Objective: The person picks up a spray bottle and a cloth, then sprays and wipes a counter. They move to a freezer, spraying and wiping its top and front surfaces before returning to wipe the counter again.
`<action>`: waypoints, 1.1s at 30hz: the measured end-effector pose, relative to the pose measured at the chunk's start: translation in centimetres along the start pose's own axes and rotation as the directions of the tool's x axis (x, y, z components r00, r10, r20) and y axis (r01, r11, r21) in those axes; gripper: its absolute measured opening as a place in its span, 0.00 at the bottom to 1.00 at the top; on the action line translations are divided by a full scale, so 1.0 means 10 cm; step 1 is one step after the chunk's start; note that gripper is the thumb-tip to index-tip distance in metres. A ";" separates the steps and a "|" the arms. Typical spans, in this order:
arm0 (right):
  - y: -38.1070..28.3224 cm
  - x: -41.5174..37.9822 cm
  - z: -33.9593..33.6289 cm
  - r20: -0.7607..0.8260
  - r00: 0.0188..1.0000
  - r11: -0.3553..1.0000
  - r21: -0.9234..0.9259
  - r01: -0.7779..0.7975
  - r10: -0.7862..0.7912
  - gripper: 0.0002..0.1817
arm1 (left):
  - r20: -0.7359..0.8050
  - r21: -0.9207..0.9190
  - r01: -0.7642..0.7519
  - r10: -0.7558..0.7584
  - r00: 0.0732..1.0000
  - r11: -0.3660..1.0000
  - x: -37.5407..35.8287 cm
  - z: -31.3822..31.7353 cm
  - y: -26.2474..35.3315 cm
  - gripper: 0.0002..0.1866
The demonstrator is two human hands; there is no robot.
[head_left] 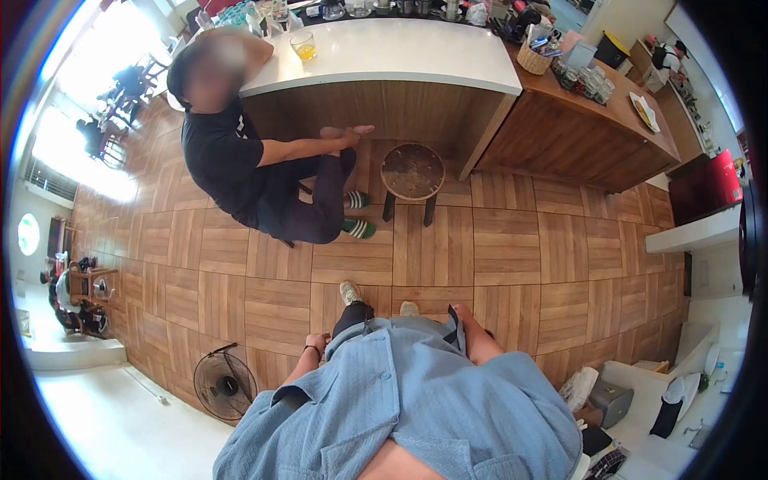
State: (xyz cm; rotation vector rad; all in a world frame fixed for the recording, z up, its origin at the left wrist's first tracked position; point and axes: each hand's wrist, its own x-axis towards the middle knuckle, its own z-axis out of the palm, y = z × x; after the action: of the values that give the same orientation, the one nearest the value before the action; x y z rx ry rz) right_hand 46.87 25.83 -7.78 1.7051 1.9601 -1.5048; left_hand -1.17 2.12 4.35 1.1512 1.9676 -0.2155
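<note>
My left hand (320,341) hangs low beside my left hip, with a dark band round the wrist; its fingers are small and mostly turned out of sight. On the other side my right hand (462,314) is down by the hem of my blue shirt (384,376), right next to a narrow dark strip (453,315). I cannot tell whether that hand holds the strip. In front of me stands a round wooden stool (413,171) with a worn top and dark legs.
A seated person (228,160) leans on a white counter (400,54) holding a glass of yellow drink (303,46). Right of it, a wooden cabinet (576,136) carries a basket (534,59), glasses and a plate (644,112). A black fan (226,384) stands at lower left.
</note>
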 end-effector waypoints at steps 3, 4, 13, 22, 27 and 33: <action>-0.15 -0.14 -0.10 -0.031 0.998 0.998 -0.042 -0.049 0.048 0.22 | -0.024 0.191 -0.211 0.220 0.975 0.959 0.19 0.18 -0.24 0.11; -0.20 -0.17 -0.13 -0.019 0.998 0.996 -0.053 -0.067 0.067 0.22 | -0.018 0.120 -0.160 0.163 0.986 0.980 0.20 0.14 -0.21 0.12; -0.31 -0.30 -0.29 -0.192 0.976 0.988 -0.086 -0.125 0.107 0.33 | -0.075 -0.207 0.023 -0.039 0.996 0.978 0.33 0.00 0.03 0.13; -0.65 -0.71 -0.45 -0.337 0.909 0.969 0.061 -0.240 0.246 0.27 | 0.155 0.234 -0.170 0.135 0.979 0.957 0.97 -0.36 -0.05 0.20; -0.39 -0.54 0.04 -0.432 0.876 0.976 0.060 -0.211 0.215 0.25 | 0.271 0.379 -0.350 0.259 0.927 0.857 1.62 -0.92 0.19 0.21; -0.07 -0.61 0.72 -0.352 0.799 0.870 0.269 -0.412 0.488 0.25 | 0.439 0.472 -0.601 0.420 0.794 0.644 2.34 -1.73 0.98 0.22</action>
State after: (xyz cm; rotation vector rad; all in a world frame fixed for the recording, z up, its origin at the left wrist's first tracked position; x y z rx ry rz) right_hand 44.97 16.58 -6.87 2.5197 1.4141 -1.2446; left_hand -8.84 31.66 0.91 1.9243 1.2405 -0.6905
